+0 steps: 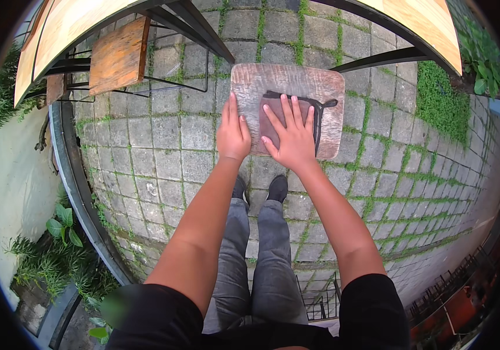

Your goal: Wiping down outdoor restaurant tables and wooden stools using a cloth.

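A wooden stool seat (pixel 289 78) with rounded corners and worn, streaky brown grain lies before me, above the paving. My left hand (pixel 234 133) holds its left edge, fingers along the side and thumb towards the top. On the seat is a folded brownish-purple cloth (pixel 270 131) with a black border and a small hanging loop at its upper right corner. My right hand (pixel 292 131) rests flat on this cloth, fingers spread, covering much of it. The seat hides whatever supports it.
Light wooden tabletops (pixel 88 26) on black metal legs (pixel 201 33) stand ahead. Another wooden stool (pixel 118 57) with a thin metal frame is at the left. Grey paving blocks (pixel 166 131) have grass in their joints. A curb (pixel 72 175) and plants (pixel 66 262) border the left.
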Motion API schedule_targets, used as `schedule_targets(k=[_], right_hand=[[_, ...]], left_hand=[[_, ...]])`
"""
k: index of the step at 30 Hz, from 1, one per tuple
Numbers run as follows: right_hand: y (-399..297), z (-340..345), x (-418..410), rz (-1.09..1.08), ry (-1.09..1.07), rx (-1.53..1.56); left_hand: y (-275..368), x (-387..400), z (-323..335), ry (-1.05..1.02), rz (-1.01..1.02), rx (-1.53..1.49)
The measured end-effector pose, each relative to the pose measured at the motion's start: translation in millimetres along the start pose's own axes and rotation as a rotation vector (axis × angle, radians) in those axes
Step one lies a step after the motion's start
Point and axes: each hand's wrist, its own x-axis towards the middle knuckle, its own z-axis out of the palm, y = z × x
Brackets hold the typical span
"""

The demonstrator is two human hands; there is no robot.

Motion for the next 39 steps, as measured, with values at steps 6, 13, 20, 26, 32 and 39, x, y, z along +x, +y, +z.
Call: schedule_targets(k=[6,13,20,26,32,39], right_hand=[[68,-38,-24,0.056,0.034,-0.117],[43,-4,88,0.316,0.229,-0.233],[-15,4,10,-0.020,-0.051,-0.018],[60,-34,-17,0.053,0.008,-0.119],[51,-9,72,0.311,0.249,-0.256],[-15,14,41,0.068,0.067,-0.030]], left_hand=[[6,1,-6,-0.015,-0.015,-0.025],[2,-1,2,-0.033,-0.001,-0.046],[-3,-3,-3,0.034,0.067,-0.102],[-9,-3,-2,0.021,0.022,-0.011],[-1,-2,4,0.023,0.032,-0.040],[2,-1,-1,0.023,-0.009,-0.139]])
